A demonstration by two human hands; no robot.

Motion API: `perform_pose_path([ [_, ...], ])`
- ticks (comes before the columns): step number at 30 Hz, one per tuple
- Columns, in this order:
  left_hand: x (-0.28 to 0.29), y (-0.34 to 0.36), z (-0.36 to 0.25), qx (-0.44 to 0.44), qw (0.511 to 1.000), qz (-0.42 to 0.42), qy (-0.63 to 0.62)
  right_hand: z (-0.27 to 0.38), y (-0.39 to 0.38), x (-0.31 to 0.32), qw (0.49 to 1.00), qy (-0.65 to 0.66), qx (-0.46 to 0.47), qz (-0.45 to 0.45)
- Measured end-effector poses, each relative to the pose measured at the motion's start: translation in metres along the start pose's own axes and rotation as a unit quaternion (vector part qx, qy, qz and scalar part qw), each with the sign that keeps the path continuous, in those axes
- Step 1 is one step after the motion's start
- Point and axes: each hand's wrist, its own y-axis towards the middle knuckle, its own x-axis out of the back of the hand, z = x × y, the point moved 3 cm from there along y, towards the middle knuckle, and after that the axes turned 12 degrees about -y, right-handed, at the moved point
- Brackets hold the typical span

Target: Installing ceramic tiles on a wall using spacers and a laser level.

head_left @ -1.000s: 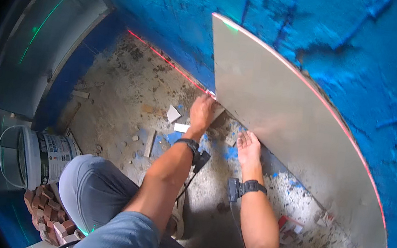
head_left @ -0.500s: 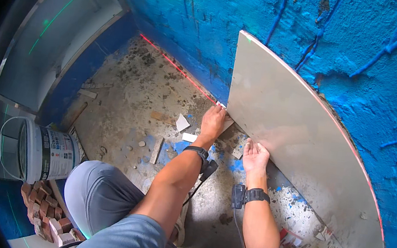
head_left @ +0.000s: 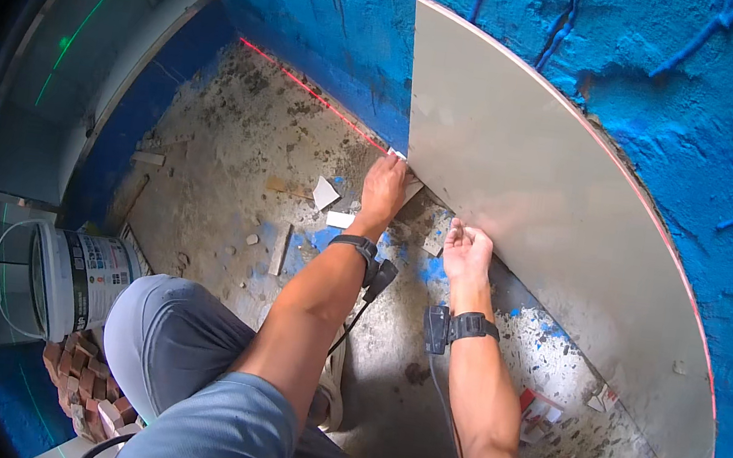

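A large grey tile point(head_left: 529, 176) leans upright against the blue wall, its lower edge close to the floor. At the tile's lower left corner, my left hand point(head_left: 383, 187) has its fingers closed on a small white piece point(head_left: 397, 153) beside the wall's foot. My right hand point(head_left: 468, 252) is palm up just in front of the tile's lower edge. Its fingers are curled in toward the thumb, and whatever they may hold is too small to make out. Each wrist wears a black strap with a small device and a cable.
A white bucket point(head_left: 81, 281) lies tipped at the left, above a pile of broken bricks point(head_left: 87, 382). Tile scraps point(head_left: 325, 194) and a narrow strip point(head_left: 280, 249) litter the rough floor. A red laser line point(head_left: 318, 98) follows the wall's foot; green laser lines cross the far left.
My right hand's fingers have curled in from a more outstretched pose. My left hand stays at the tile corner. The whole view has shifted, so the scene sits higher and further left.
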Motion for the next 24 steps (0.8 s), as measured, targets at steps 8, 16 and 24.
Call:
perform_pose_path([
  [8, 0.0, 0.0, 0.001, 0.012, 1.0, 0.002, -0.006, 0.0, -0.004, -0.002, 1.0, -0.014, 0.013, 0.017],
  [16, 0.0, 0.001, 0.0, 0.013, 1.0, -0.002, -0.01, -0.002, -0.004, -0.003, 1.0, -0.015, 0.013, 0.018],
  [24, -0.001, 0.002, -0.011, 0.022, 1.0, -0.003, -0.014, 0.001, 0.006, 0.005, 0.999, -0.016, 0.02, 0.039],
])
